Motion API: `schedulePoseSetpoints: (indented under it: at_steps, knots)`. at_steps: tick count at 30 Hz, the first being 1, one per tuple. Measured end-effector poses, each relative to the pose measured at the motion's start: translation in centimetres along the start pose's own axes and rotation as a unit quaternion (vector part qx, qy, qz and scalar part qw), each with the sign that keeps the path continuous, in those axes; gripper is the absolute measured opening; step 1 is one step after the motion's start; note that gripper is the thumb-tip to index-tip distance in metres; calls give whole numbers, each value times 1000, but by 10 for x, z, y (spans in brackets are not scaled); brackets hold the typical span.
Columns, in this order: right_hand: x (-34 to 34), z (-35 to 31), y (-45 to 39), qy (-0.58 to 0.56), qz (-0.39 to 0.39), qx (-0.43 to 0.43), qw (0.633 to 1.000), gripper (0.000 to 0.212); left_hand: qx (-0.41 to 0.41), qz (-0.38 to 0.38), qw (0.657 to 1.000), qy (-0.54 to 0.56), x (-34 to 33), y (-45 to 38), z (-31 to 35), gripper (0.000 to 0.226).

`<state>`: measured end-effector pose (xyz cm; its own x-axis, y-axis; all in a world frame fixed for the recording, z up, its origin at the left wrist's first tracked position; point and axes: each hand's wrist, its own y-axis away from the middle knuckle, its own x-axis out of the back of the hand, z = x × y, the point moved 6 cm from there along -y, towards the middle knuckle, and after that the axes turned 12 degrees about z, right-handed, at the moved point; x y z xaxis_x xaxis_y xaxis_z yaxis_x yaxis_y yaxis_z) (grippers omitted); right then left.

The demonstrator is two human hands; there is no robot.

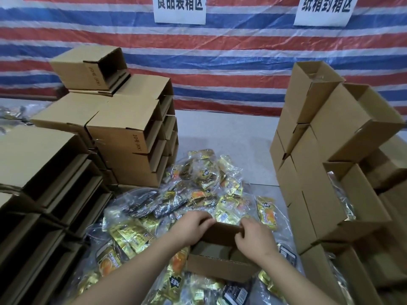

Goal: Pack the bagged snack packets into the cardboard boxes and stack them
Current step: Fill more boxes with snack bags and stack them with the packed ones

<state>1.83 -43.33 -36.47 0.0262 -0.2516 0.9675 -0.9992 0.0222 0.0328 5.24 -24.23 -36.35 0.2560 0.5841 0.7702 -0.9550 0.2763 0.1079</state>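
- Striped red, white and blue sheeting (pixel 220 62) hangs behind the grey worktop (pixel 224 137).
- Empty boxes (pixel 123 128) are stacked at left, more boxes (pixel 326 150) at right.
- Snack packets (pixel 204 190) lie heaped in the middle.
- Left hand (pixel 193 225) and right hand (pixel 253 238) each have a grip closed on the far flap of an open box (pixel 220 267), which sits on the packets.
- It looks empty, so filling it seems next.

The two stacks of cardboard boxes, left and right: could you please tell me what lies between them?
In the head view, a heap of bagged snack packets on the table, and nearer, the open box held by both hands.
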Motion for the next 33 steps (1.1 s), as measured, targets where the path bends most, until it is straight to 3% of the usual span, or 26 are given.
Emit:
schedulePoseSetpoints:
  at_steps: [4, 6, 9, 12, 14, 17, 21, 23, 27, 33]
  knots:
    - [5, -13, -4, 51, 7, 44, 998, 34, 103, 80, 985, 114, 16, 7, -17, 46]
    - [6, -23, -6, 51, 3, 58, 997, 39, 173, 118, 965, 159, 23, 11, -34, 39]
    - [6, -37, -6, 36, 5, 76, 996, 43, 217, 120, 966, 71, 24, 22, -61, 31]
    - [4, -47, -6, 22, 10, 89, 996, 50, 203, 45, 975, -78, 4, 38, -76, 45]
    - [4, -50, -6, 16, 15, 86, 996, 53, 195, -11, 973, -119, -20, 50, -80, 65]
    - [3, -49, -6, 15, 13, 80, 997, 56, 175, -71, 963, -192, -47, 63, -86, 71]
    - [1, -46, -6, 15, 7, 73, 997, 55, 151, -107, 942, -282, -76, 73, -97, 113]
    - [0, -44, -5, 10, 3, 66, 998, 55, 145, -103, 928, -326, -83, 77, -99, 121]
    - [-5, -42, -3, 6, -11, 54, 998, 57, 155, -87, 930, -323, -86, 78, -100, 113]
    - [-6, -37, -2, 23, -14, 53, 998, 51, 175, -91, 959, -204, -74, 74, -105, 117]
